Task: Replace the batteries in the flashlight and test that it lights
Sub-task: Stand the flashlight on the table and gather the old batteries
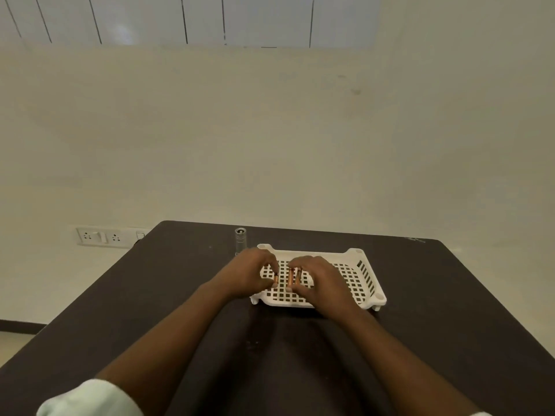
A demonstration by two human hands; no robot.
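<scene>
Head view: both hands over white basket (365, 273), frame centre. Left hand (244, 274) pinches one battery (275, 278); right hand (319, 279) pinches two batteries (293, 277). Flashlight (240, 240) upright on tabletop (150, 295), just behind. Battery pickup; next, likely carry to flashlight.

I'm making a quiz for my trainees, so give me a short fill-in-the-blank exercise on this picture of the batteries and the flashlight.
1. Both hands are picking batteries out of a white ____ tray.
2. The left hand pinches ____ battery; the right hand holds two.
3. The flashlight stands ____ on the table, behind the tray.

Missing words: slotted; one; upright
</scene>
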